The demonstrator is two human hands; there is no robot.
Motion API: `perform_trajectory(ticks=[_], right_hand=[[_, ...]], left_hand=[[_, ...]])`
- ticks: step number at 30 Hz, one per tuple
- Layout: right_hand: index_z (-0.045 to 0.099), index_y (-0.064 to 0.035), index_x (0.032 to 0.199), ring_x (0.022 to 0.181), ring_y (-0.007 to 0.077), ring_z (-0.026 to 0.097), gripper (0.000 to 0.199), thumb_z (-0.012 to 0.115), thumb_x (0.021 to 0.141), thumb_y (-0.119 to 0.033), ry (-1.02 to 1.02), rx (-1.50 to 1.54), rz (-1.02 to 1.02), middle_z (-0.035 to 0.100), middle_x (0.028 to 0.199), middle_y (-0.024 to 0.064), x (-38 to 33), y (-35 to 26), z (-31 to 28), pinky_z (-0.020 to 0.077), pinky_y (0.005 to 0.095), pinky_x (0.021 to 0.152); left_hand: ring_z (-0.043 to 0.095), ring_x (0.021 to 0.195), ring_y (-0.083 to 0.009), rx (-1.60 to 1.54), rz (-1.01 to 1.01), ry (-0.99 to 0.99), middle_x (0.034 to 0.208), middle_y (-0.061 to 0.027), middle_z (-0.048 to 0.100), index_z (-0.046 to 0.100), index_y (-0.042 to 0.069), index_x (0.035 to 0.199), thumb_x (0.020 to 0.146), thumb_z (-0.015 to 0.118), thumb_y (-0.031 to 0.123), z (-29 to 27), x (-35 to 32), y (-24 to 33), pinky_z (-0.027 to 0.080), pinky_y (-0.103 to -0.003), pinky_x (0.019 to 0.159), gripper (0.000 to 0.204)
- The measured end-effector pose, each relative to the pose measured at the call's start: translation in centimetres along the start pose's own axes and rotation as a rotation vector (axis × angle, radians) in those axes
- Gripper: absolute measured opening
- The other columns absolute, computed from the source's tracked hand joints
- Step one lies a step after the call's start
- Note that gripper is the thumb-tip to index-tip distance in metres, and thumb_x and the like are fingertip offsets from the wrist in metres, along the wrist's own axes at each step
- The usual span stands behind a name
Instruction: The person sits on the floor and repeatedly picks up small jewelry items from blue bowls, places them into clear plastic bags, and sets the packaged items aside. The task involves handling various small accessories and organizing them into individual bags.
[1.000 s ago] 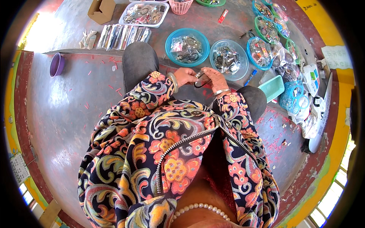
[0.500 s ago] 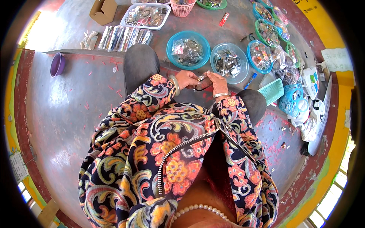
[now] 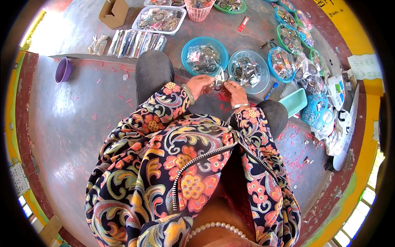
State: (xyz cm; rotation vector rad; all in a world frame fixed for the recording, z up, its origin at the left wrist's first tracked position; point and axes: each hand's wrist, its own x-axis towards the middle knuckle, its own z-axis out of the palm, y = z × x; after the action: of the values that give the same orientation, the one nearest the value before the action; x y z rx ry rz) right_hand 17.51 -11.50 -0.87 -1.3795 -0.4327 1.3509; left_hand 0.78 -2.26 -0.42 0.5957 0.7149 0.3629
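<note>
Small clear packet (image 3: 220,77) with a dark ring-like piece inside sits right between the two hands, pinched from both sides and held up just above the knees. Left hand (image 3: 200,85) grips its left edge, fingers curled narrow around it, a pale bangle on the wrist. Right hand (image 3: 235,91) meets it from the other side, fingertips closed on the packet's right edge, a silver bangle at that wrist. What exactly the dark piece is, too small to tell. Just beyond the hands, a blue bowl (image 3: 204,56) full of small bagged parts, and just beside it, ahead of the right hand, a clear bowl (image 3: 249,71) of dark loops. Further out past the right hand, a blue-rimmed bowl (image 3: 281,64), a teal basket (image 3: 294,103) and a blue pen (image 3: 271,90) on the floor. Well off past the left hand, a purple cup (image 3: 63,70), a row of shiny packets (image 3: 135,42) and a white tray (image 3: 159,19).
</note>
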Motion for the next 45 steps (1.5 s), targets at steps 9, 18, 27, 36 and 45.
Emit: perform_trajectory(ticks=[9,18,27,36,45], right_hand=[[0.057,-0.0066,0.081,0.054,0.0072,0.054,0.010,0.057,0.080,-0.017,0.147,-0.134,-0.035,0.058,0.068,0.0003,1.4,-1.1,-1.1,0.0402,0.0185,0.047],[0.058,-0.0064,0.082,0.057,0.0255,0.057,0.017,0.054,0.075,-0.021,0.069,-1.046,-0.446,0.057,0.064,0.0119,6.0,-3.3,1.5,0.0426,0.0331,0.052],[0.057,-0.0150,0.095,0.082,0.0297,0.054,0.022,0.048,0.076,-0.021,-0.187,-1.609,-0.543,0.056,0.086,0.0109,10.9,-4.0,5.0,0.0435,0.0396,0.068],[0.057,-0.0096,0.097,0.090,0.0315,0.053,0.026,0.046,0.076,-0.018,0.022,-1.535,-0.535,0.057,0.095,0.0148,13.0,-5.5,-2.9,0.0417,0.0388,0.078],[0.064,-0.0059,0.084,0.053,0.0115,0.054,0.019,0.048,0.077,-0.014,0.455,-0.743,0.153,0.059,0.066,0.0032,10.8,-6.3,-17.2,0.0383,0.0235,0.042]], left_hand=[[0.060,0.072,-0.0201,0.424,-0.248,-0.069,0.082,-0.0101,0.061,0.057,0.003,0.088,0.079,0.047,0.028,-1.5,1.1,-2.5,0.044,-0.029,0.055,0.028],[0.061,0.072,-0.0173,0.683,-0.263,-0.213,0.081,-0.0091,0.062,0.058,0.001,0.087,0.080,0.046,0.024,0.1,0.0,-1.3,0.048,-0.027,0.059,0.027],[0.060,0.066,-0.0134,0.714,-0.252,-0.158,0.079,-0.0076,0.062,0.057,0.001,0.086,0.079,0.047,0.022,-0.2,0.4,-1.8,0.045,-0.023,0.051,0.025],[0.060,0.064,-0.0152,0.696,-0.235,-0.150,0.076,-0.0080,0.062,0.057,0.002,0.086,0.078,0.047,0.022,0.4,0.2,-1.4,0.045,-0.025,0.051,0.023],[0.060,0.067,-0.0159,0.692,-0.252,-0.141,0.079,-0.0091,0.062,0.057,0.003,0.085,0.079,0.046,0.025,-0.1,0.7,-1.5,0.046,-0.025,0.054,0.026]])
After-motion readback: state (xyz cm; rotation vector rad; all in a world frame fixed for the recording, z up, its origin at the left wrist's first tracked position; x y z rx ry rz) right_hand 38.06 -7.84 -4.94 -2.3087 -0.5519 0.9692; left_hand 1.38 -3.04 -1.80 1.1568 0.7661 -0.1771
